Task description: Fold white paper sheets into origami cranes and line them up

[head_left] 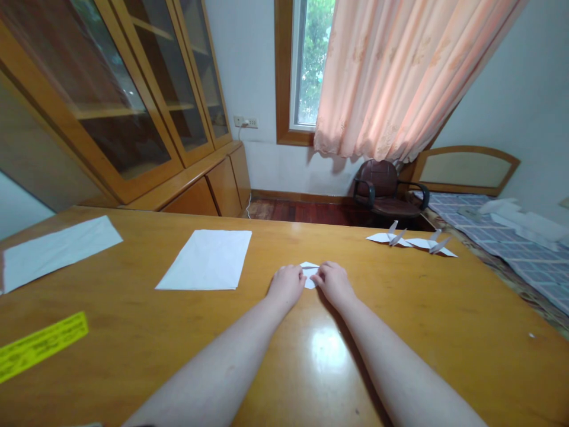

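A small piece of folded white paper lies on the wooden table between my two hands. My left hand has its fingers curled in and closed on the paper's left side. At the right side, my right hand pinches the paper with thumb and fingertips. A raised fold runs across between the fingertips, and parts of the paper are hidden under both hands. Two finished paper cranes stand side by side at the table's far right.
White square sheets lie left of my hands. A long white paper strip rests at the far left, with a yellow printed label nearer me. Beyond the table are a glass-door cabinet, an office chair and a bed.
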### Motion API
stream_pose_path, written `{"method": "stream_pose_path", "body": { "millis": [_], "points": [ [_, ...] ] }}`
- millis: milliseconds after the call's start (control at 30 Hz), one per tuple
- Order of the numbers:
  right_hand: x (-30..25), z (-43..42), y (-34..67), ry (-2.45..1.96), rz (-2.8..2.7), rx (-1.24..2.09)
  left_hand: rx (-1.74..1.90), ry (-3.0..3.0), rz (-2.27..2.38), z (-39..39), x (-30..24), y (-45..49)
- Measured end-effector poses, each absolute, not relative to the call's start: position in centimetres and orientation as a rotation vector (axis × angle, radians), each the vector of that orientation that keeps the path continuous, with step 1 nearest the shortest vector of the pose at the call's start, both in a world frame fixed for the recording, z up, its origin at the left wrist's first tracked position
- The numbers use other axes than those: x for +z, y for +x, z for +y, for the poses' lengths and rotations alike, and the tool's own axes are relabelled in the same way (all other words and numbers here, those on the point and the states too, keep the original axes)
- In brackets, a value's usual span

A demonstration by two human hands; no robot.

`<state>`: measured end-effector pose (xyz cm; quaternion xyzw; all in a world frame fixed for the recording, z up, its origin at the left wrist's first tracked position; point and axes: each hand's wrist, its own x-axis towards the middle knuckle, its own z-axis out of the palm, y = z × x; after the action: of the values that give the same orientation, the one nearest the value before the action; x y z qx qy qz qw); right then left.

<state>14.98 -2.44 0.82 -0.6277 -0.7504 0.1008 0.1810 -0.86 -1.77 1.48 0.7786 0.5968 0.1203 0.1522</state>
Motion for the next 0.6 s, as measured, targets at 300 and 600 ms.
{"method": "stream_pose_path", "body": {
  "millis": [300,600],
  "points": [
    [0.7,-2.4,15.1,-2.015,-1.931,0.249,0.356,2.143,1.724,-1.5,1.7,-1.2],
    [0.2,-2.2,16.0,-2.022,-1.983,0.169,0.146,2.498,1.679,-4.6,3.0,0.2]
  ]
}}
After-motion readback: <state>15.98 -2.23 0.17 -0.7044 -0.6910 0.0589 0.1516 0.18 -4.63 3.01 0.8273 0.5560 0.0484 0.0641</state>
